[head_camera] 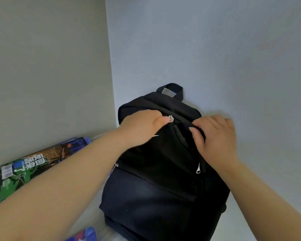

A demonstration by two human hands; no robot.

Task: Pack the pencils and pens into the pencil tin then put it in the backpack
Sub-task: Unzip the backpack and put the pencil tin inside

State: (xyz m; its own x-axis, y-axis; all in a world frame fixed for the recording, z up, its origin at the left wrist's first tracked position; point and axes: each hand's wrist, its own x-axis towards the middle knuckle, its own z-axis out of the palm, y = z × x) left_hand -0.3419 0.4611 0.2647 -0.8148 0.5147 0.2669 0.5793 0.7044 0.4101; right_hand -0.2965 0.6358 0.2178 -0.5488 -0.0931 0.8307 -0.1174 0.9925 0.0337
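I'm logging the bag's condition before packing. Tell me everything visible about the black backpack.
The black backpack looks like matte woven fabric and stands upright in the corner against the wall, carry loop on top. It has a front pocket and silver zipper pulls at the top and both sides. The left hand pinches the top pull; the right hand grips fabric beside the zipper. The top opening looks slightly parted; its contents are hidden.

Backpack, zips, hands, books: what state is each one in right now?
backpack: upright against the wall, top zip partly open
top zip pull: pinched by the left hand
side zip pull: hanging loose
pocket zip pull: hanging loose, pocket closed
left hand: gripping the top zip pull
right hand: gripping the fabric by the opening
magazine: closed, lying flat
pencil tin: not visible
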